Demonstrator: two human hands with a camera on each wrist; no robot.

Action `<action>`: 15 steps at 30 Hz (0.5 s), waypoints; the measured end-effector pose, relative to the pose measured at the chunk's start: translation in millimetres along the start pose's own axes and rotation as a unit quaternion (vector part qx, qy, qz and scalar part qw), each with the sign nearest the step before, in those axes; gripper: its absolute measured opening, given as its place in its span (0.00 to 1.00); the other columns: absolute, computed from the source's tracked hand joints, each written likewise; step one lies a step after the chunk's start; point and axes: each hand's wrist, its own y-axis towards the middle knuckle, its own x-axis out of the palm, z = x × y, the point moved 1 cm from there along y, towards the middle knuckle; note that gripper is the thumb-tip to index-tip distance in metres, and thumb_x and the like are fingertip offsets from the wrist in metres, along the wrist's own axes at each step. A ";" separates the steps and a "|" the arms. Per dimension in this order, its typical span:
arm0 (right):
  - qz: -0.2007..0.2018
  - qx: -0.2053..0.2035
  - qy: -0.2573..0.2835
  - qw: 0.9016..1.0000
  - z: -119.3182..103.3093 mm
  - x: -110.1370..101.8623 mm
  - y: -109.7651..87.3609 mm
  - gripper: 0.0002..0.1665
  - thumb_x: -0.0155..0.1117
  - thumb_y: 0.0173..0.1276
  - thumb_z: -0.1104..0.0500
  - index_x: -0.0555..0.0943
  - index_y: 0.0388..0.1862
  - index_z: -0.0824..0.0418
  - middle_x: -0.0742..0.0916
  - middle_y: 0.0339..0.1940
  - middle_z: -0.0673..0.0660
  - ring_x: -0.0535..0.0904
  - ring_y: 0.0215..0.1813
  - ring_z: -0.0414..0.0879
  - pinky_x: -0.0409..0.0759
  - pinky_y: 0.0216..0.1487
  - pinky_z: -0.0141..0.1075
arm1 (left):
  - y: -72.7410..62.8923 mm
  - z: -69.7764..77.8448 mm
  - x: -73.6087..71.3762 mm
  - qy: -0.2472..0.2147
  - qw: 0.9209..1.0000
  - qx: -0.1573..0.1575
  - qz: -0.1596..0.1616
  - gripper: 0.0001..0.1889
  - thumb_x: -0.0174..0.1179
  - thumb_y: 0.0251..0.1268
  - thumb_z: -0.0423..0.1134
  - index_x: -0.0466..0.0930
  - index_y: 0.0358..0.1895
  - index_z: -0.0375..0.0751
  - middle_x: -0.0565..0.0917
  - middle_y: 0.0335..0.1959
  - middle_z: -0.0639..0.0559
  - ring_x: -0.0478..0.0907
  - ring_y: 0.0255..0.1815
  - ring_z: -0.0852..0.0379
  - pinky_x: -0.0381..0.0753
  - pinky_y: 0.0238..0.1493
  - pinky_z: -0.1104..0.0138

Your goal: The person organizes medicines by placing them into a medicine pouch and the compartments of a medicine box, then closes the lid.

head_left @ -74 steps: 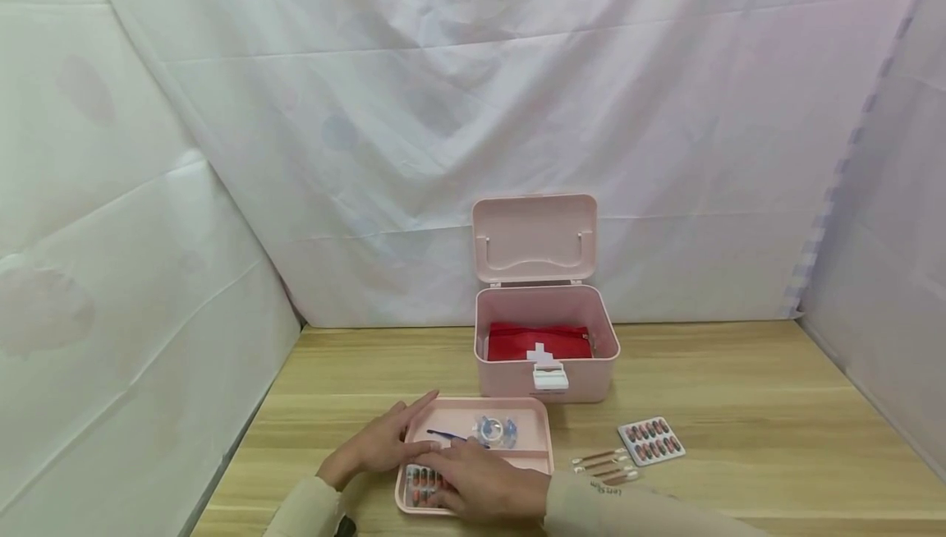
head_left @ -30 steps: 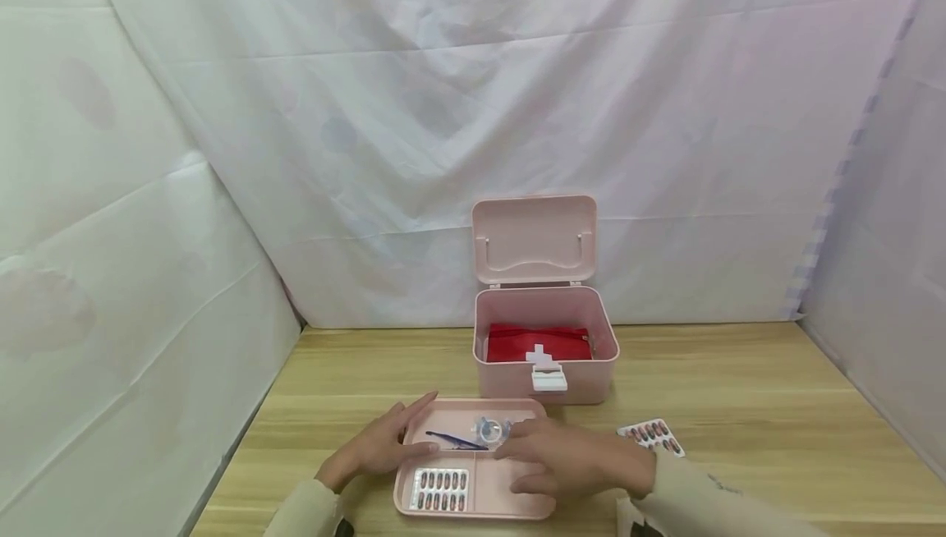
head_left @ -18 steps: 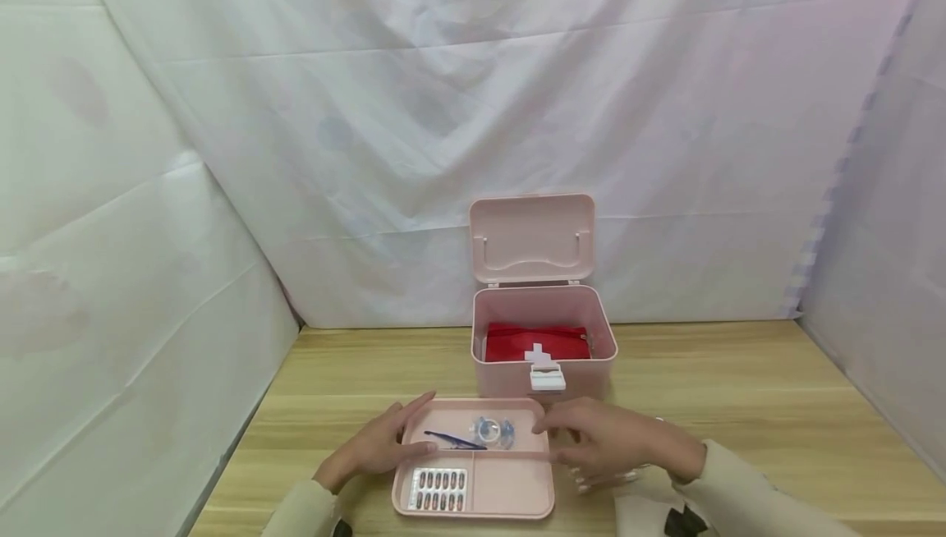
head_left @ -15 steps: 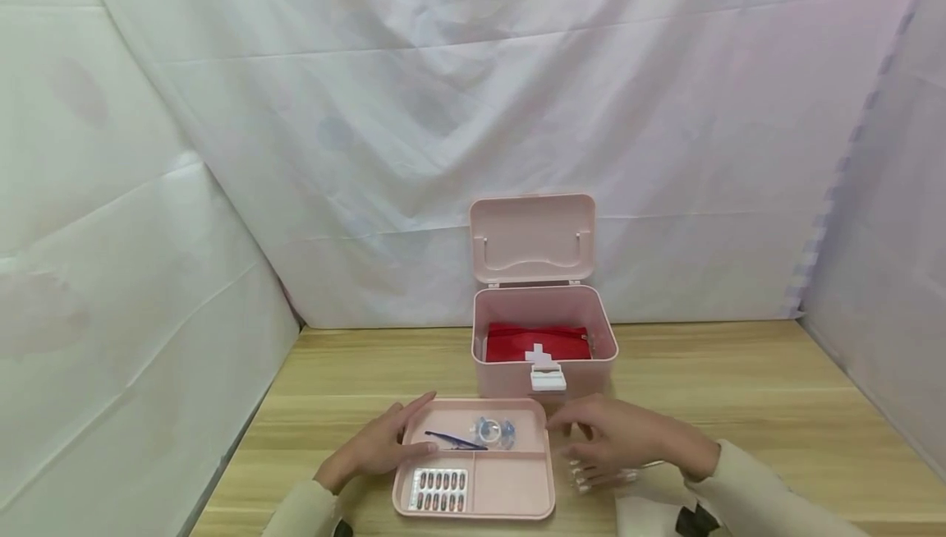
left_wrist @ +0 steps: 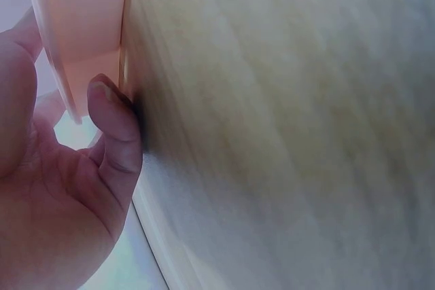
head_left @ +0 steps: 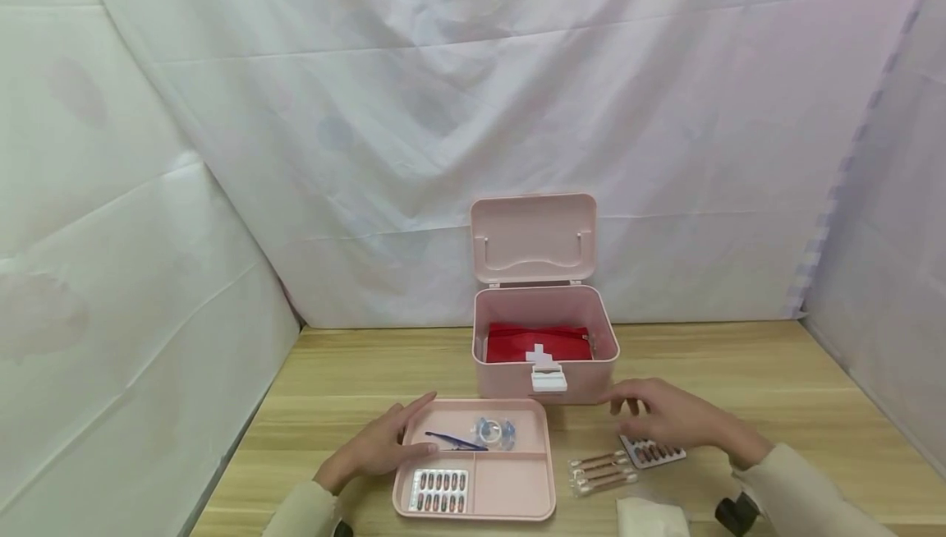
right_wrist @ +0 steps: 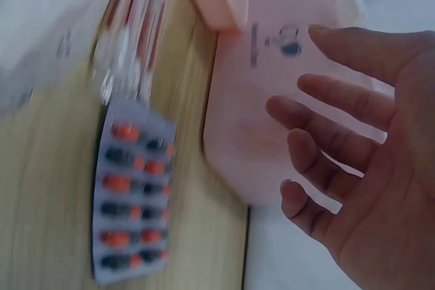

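Observation:
My left hand (head_left: 377,441) holds the left end of a pink divided tray (head_left: 515,484). Its thumb lies over the rim; in the left wrist view the other fingers (left_wrist: 112,117) bend against the tray's outer side, down by the table. Inside lie a capsule blister pack (head_left: 439,491) at front left, a thin blue tool (head_left: 454,440) and a clear packet with a white ring (head_left: 493,433) at the back. Fingers spread and loosely bent, my right hand (head_left: 668,414) hovers with nothing in it over a second blister pack (head_left: 654,452), partly covering it in the head view.
Bagged cotton swabs (head_left: 602,473) lie between the tray and the second pack. A white packet (head_left: 650,518) sits at the front edge. Behind the tray stands a pink box (head_left: 517,381), its lid (head_left: 534,237) raised, with a red pouch (head_left: 528,341) inside.
My right hand has let go of the blister pack in the tray's front left compartment and moved right, past the swabs, to the second pack. The left hand stays at the tray.

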 end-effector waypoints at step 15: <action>0.005 0.060 -0.010 0.998 59.9 -6.9 -23.3 0.27 0.71 0.63 0.50 0.79 0.59 0.57 0.83 0.49 0.52 0.77 0.48 0.44 0.75 0.43 0.39 | -0.5 -0.3 -1.1 0.001 1.000 -0.002 -0.002 0.43 0.64 0.61 0.61 0.57 0.78 0.58 0.71 0.37 0.51 0.67 0.31 0.58 0.70 0.33 0.65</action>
